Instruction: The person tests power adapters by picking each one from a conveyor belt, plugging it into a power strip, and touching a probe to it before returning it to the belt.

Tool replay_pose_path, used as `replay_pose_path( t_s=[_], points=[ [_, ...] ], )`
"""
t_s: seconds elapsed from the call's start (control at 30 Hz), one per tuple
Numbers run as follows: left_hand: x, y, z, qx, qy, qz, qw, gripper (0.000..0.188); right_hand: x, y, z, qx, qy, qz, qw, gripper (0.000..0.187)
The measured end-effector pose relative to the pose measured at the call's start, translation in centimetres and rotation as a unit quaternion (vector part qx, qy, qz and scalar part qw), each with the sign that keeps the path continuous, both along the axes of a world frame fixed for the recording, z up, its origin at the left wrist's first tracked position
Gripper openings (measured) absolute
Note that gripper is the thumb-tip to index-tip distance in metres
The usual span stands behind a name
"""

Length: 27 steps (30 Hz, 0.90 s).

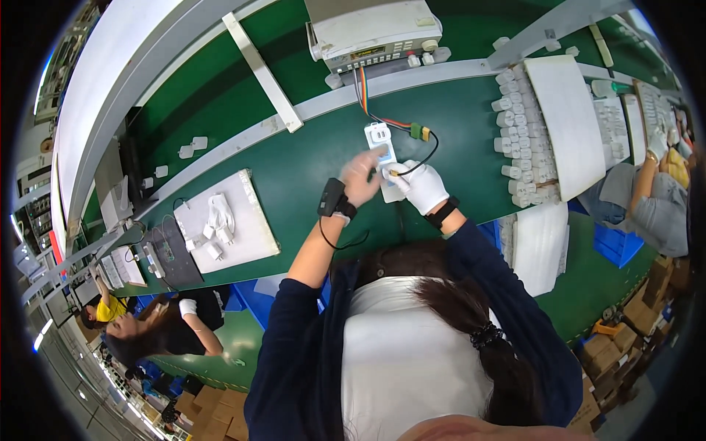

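My right hand (423, 189), in a white glove, is closed at the near end of a white power strip (390, 157). Between its fingers is the brass-coloured end of a black test lead (434, 149), and a small white piece lies against them, partly hidden. The lead curves up to a green-and-yellow connector (420, 131), which joins several coloured wires. My left hand (360, 178), its wrist in a black strap with a cord, is beside the strip, its fingertips near the strip's blue part. Motion smears its fingers. A white charger (378, 133) sits at the strip's far end.
A bench instrument (375, 40) stands behind the grey rail. White chargers (518, 140) are stacked at the right beside a white board (565, 125). Another white board (239, 235) at the left holds white adapters (218, 220). Other people work on both sides.
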State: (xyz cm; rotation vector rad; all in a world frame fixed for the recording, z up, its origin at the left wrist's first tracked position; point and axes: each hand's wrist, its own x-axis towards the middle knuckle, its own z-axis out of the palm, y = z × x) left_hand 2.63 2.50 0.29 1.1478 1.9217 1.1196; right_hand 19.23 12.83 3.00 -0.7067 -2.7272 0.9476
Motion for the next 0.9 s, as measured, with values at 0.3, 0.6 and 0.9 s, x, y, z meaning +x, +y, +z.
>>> replay_pose_path(
  t_s=[0.3, 0.6, 0.9],
  points=[
    [2.1, -1.1, -3.2, 0.017, 0.075, -0.083, 0.994, 0.048, -3.2, 2.0, 2.7, -0.135, 0.127, -0.068, 0.98, 0.02],
    [-8.7, 2.3, 1.8, -0.037, 0.092, 0.137, 0.986, 0.048, -5.7, 5.0, -1.5, -0.083, 0.041, -0.076, 0.993, 0.022],
    [-25.0, 7.8, -4.4, -0.122, 0.191, 0.034, 0.973, 0.054, -6.8, 4.2, 0.3, -0.001, -0.016, -0.037, 0.999, 0.018]
  ],
)
